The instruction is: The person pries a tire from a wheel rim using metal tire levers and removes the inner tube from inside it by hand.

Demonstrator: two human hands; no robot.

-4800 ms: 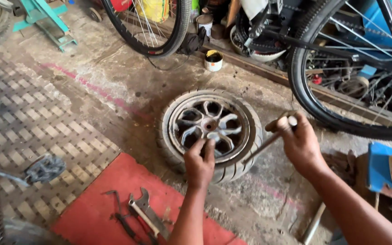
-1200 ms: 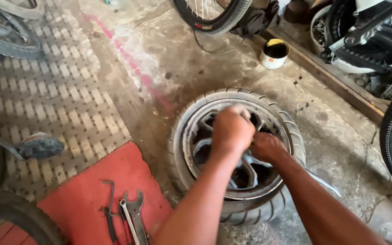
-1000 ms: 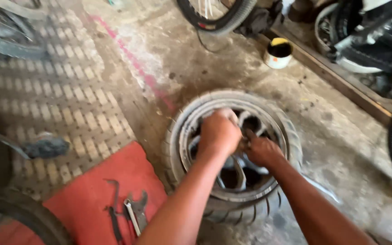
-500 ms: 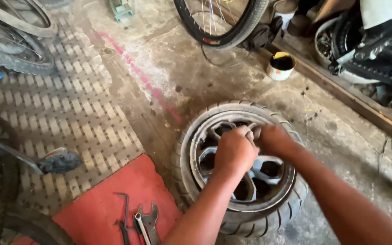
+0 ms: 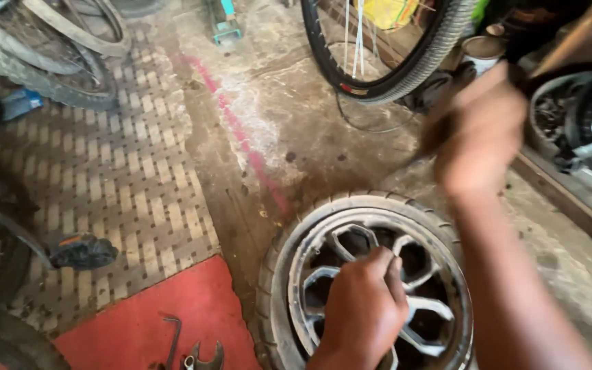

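Head view: my left hand [image 5: 364, 315] presses curled fingers on the alloy wheel [image 5: 368, 281] lying flat on the concrete floor [image 5: 296, 130]; my right hand [image 5: 481, 133], blurred, is raised, grip unclear. Bare floor lies beyond the tyre's edge.

A small wheel [image 5: 364, 274] lies flat on the stained concrete floor [image 5: 296, 137], at the lower middle of the view. Its black, ribbed tyre [image 5: 275, 253] wraps a grey alloy rim [image 5: 303, 288] with curved, dusty spokes around the hub. The lower part is cut off by the frame edge.
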